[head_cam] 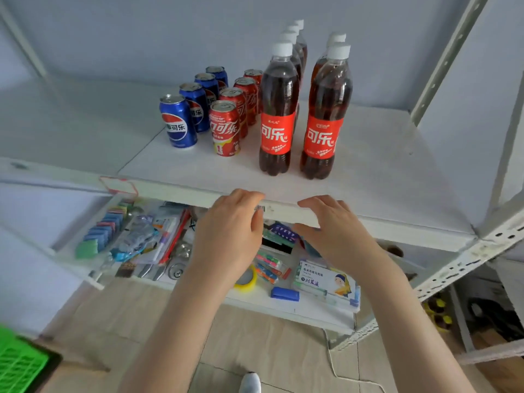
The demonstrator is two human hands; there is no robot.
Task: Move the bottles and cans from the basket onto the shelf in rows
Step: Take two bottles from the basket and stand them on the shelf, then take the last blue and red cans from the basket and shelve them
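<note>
Left hand (226,236) and right hand (337,236) hover at the shelf's (368,180) front edge, both empty, fingers loose. At one o'clock the bottles (276,120) stand in two rows, dark cola, red labels, white caps: probably heavy and slick, best gripped mid-body. At eleven o'clock, red and blue cans (224,129) look light and dentable; basket (19,361) at seven.

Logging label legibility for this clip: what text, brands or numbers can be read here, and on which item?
"事可乐": front blue can, the character before it turned out of view.
"可乐": red label of the left front bottle and the right front bottle.
"可乐" and "1": front red can.
Bottle small print, the illustrated box and the shelf-edge tag: too blurred to read.
</note>
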